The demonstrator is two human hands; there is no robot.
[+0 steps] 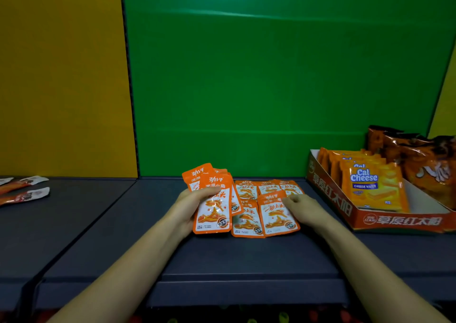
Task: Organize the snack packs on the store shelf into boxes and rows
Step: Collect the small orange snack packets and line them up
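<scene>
Dark grey shelf (pixel 118 236) under a green backboard (pixel 246 88): the left hand (pixel 191 205) grips a fanned stack of orange snack packs (pixel 214 209) beside loose packs (pixel 246 190) lying flat. The right hand (pixel 304 209) pinches the corner of one flat pack (pixel 277 217), near the cardboard box (pixel 333 199) of wafer packs (pixel 370 187).

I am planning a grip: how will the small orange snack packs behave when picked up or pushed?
Probably light and thin: the left hand holds several fanned packs. Likely slippery: the film looks glossy. Those lying flat on the shelf should slide, not roll.
</scene>
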